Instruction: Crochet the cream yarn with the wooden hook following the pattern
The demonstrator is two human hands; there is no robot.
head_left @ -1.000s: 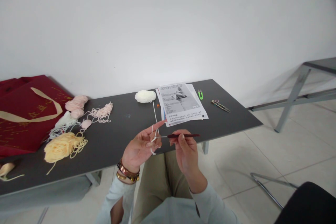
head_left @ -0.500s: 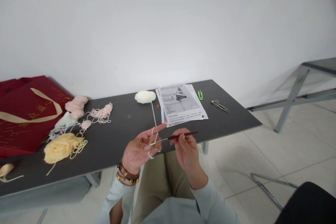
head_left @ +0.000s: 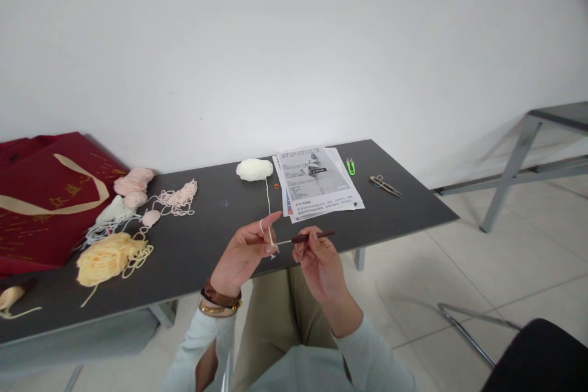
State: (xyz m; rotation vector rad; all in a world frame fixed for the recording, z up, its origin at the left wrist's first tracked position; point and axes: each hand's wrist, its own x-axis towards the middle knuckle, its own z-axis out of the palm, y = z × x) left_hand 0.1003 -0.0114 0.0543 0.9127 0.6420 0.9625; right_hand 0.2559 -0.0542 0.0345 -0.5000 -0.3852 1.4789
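Note:
A strand of white yarn (head_left: 268, 199) runs from the white yarn ball (head_left: 254, 169) down to my left hand (head_left: 245, 251). It loops round the raised index finger, and the thumb and other fingers pinch it, with a short bit hanging below. My right hand (head_left: 320, 260) is closed on the dark red handle of a crochet hook (head_left: 307, 237). The hook's thin metal shaft points left and meets the yarn at the left fingertips. Whether its tip is inside a loop is too small to tell.
Printed sheets (head_left: 316, 184) lie on the dark table (head_left: 211, 220). Green thread snips (head_left: 350, 166) and metal snips (head_left: 384, 186) are to the right, a small orange piece (head_left: 276, 185) beside the sheets. Leftward are pink yarn (head_left: 179, 198), yellow yarn (head_left: 110, 257) and a red bag (head_left: 50, 208).
My left hand has turned and its fingers have closed in, pinching the yarn near the hook. My right hand has shifted slightly left with the crochet hook.

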